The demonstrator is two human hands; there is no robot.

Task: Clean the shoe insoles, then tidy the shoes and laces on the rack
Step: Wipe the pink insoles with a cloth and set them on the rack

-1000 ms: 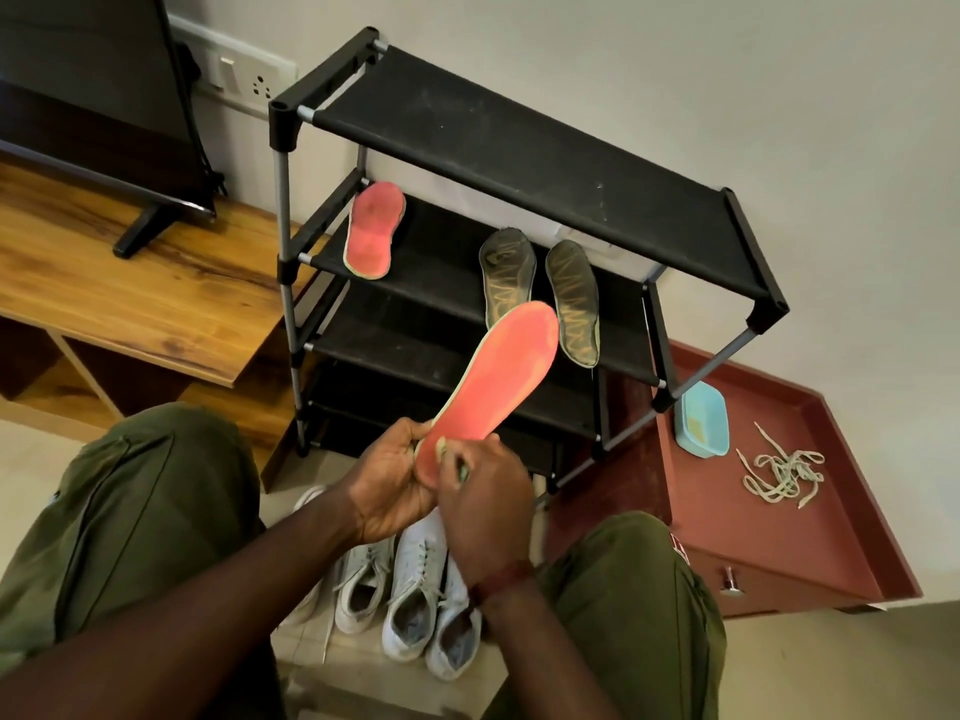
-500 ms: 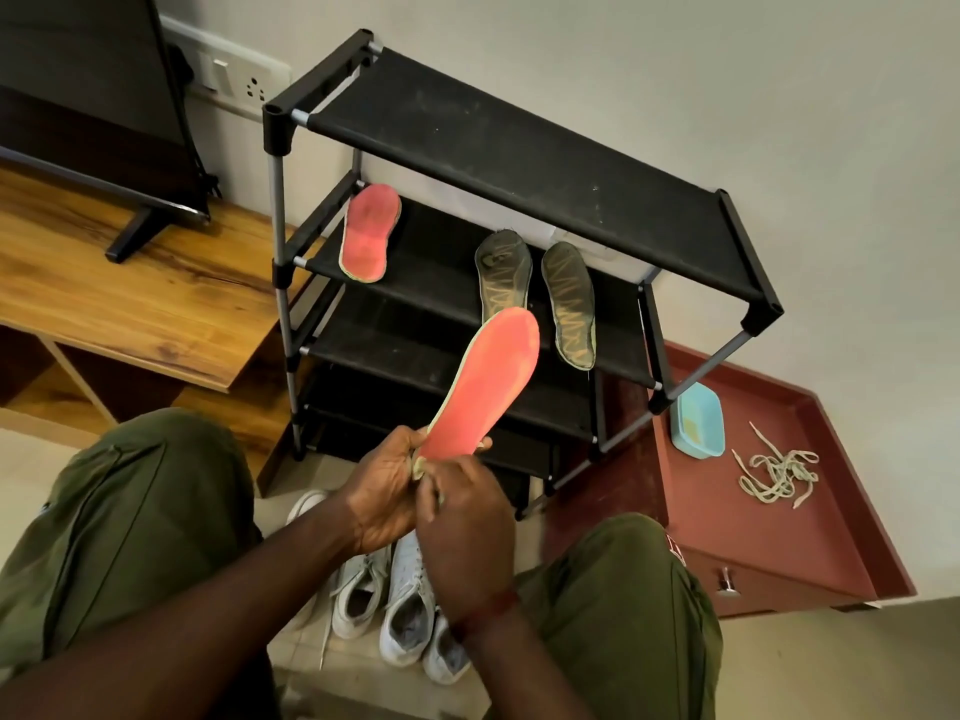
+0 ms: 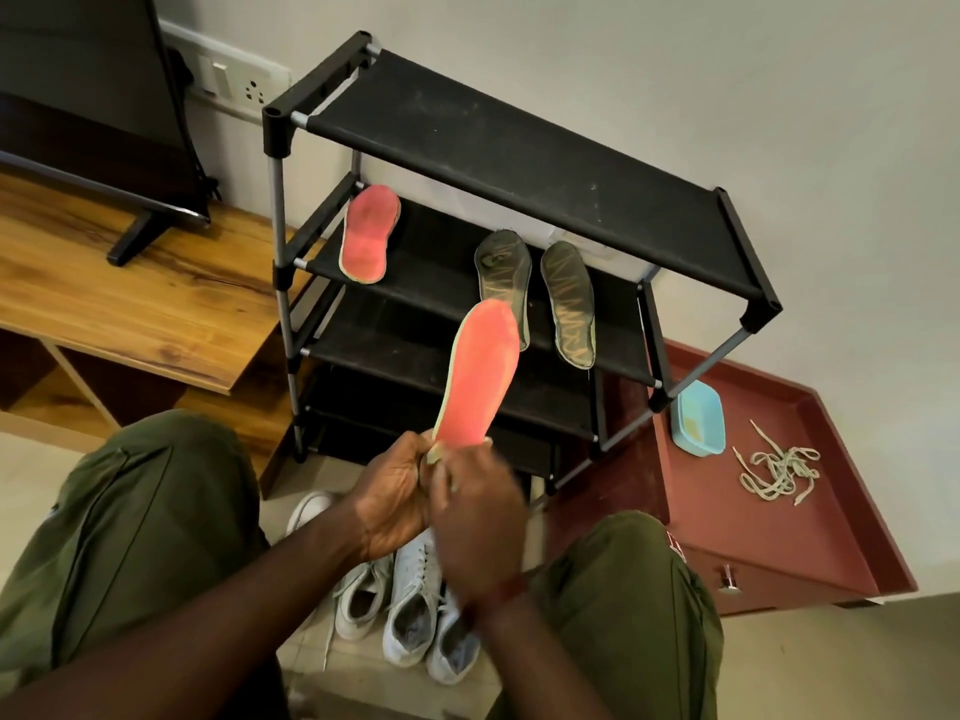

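Rack shelves (image 3: 519, 148): black cloth, matt, dust-speckled. Rack poles (image 3: 277, 200): grey metal, dull sheen; joints (image 3: 275, 129) black plastic. Held insole (image 3: 483, 366): matt coral top, slightly rough. Table (image 3: 130, 309): varnished wood grain. Blue dish (image 3: 698, 420): smooth plastic.

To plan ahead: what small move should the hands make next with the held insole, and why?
Probably lay the held insole on the shelf beside its red mate: the left hand grips its heel, the right hand is blurred there, and bare shelf shows beside the mate.
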